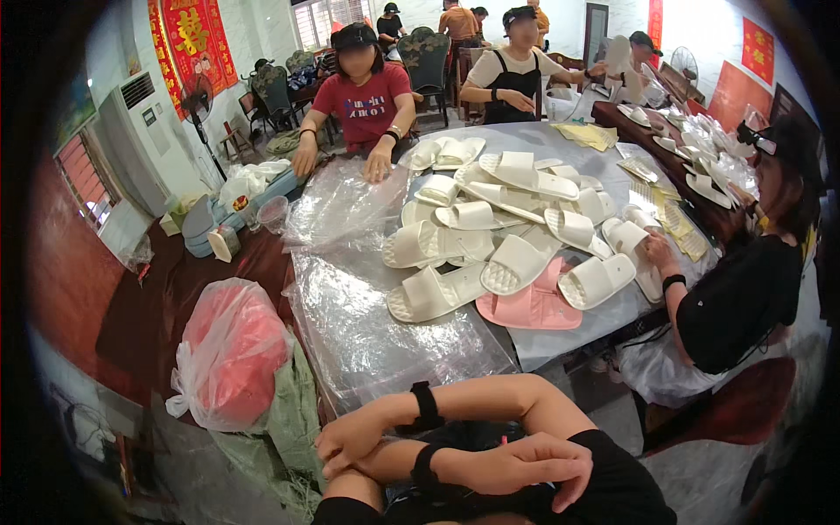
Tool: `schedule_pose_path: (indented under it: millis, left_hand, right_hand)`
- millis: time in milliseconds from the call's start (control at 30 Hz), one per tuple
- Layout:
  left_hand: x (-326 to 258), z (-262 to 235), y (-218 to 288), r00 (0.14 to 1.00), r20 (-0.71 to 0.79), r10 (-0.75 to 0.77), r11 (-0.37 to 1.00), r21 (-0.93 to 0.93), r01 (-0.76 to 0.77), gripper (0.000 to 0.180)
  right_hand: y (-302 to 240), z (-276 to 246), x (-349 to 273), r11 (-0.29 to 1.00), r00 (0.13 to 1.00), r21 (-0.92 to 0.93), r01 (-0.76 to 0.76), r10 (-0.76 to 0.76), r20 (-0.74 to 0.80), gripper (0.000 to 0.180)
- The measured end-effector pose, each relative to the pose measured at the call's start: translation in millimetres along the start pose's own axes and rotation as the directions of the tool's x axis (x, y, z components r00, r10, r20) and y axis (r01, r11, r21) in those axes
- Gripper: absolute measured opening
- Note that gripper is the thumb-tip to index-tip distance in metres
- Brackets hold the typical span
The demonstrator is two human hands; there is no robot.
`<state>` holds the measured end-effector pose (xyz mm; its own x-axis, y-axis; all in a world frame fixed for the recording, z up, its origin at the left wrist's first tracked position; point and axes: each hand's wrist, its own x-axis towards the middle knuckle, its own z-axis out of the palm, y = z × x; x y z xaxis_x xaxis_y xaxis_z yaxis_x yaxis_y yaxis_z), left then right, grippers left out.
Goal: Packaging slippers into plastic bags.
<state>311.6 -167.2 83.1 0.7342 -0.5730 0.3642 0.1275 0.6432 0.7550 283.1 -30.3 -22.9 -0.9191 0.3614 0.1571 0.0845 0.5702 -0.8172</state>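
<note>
Stack of clear plastic bags is lying flat at the table's 6 o'clock edge, crinkled and glinting. Second stack is lying at 11 o'clock of it. White slipper is sitting upright at its 1 o'clock, touching it.

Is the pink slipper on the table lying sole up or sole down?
Sole up: the pink slipper shows its flat underside, no strap visible, partly under white slippers.

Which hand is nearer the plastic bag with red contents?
Right. The arms are crossed: the right hand lies just right of the plastic bag, and the left hand rests farther right.
</note>
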Motion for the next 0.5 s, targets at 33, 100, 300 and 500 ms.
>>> schedule_pose_path:
  millis: [33,100,300,500]
  left_hand:
    - [3,2,-1,1.000,0.003,-0.003,1.000,-0.001,0.003,0.035]
    - [8,4,0,0.997,0.061,-0.044,0.999,0.016,0.043,0.036]
    - [21,22,17,0.992,0.118,0.049,0.983,0.170,-0.069,0.036]
    - [8,1,2,0.974,0.227,0.002,0.962,0.267,-0.064,0.032]
  right_hand:
    - [-4,1,1,1.000,1.000,-0.001,-0.002,0.002,-0.004,0.042]
    - [-12,5,3,0.961,0.992,0.245,-0.128,0.120,0.044,0.049]
    - [21,22,-3,0.828,0.956,0.479,-0.292,0.260,0.132,0.055]
    - [18,23,-5,0.879,0.998,0.477,-0.021,0.046,-0.042,0.055]
